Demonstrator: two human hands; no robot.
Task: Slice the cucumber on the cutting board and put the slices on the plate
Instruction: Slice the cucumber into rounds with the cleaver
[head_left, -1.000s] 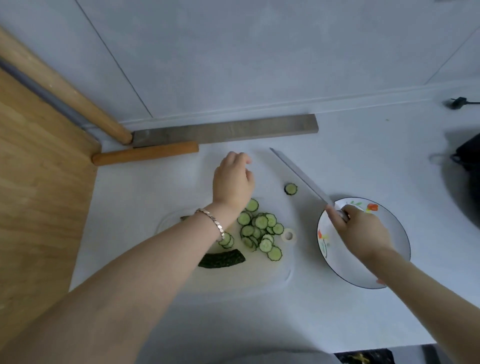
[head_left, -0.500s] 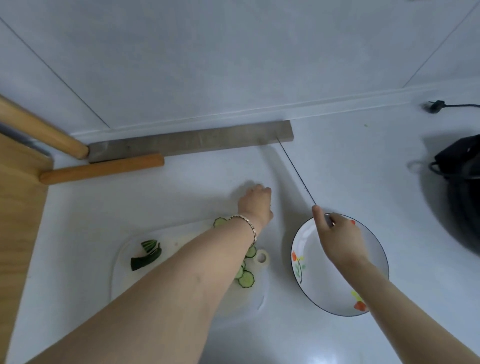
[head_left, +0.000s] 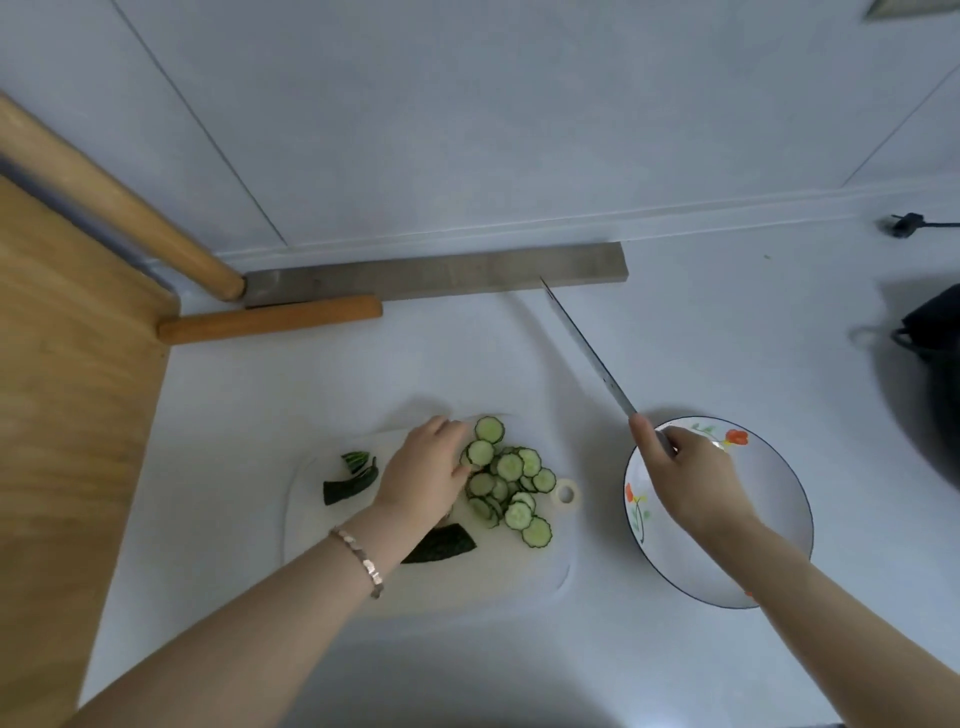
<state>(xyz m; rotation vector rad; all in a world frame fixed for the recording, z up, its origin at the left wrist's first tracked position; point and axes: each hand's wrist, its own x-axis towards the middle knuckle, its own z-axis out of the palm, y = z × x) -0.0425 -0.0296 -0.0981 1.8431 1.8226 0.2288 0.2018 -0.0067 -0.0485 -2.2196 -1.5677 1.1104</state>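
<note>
Head view looks down on a white counter (head_left: 675, 322). At the left edge of the counter stands a big wooden board (head_left: 67, 415), and two wooden handles (head_left: 270, 319) lie near the back left corner, with a long grey bar (head_left: 436, 275) along the back edge.

Near the front of the counter lies a white cutting board (head_left: 467, 582). On its left end sit dark green peel bits (head_left: 350, 478). The left hand (head_left: 423, 478) lies flat on the middle of the cutting board, fingers loose and spread, holding nothing, with its fingertips touching the cucumber slices (head_left: 506, 483). A bracelet (head_left: 358, 561) is on that wrist. A bigger dark green cucumber end (head_left: 441, 543) lies just in front of the hand. The slices are piled on the right end of the cutting board, none on the plate.

The right hand (head_left: 691, 478) is closed around the handle of a knife (head_left: 587, 345). The blade points up and back toward the grey bar. This hand is over the plate (head_left: 774, 519), a white one with flowers, just right of the cutting board.

A black pot (head_left: 935, 364) sits at the right edge of the counter.
</note>
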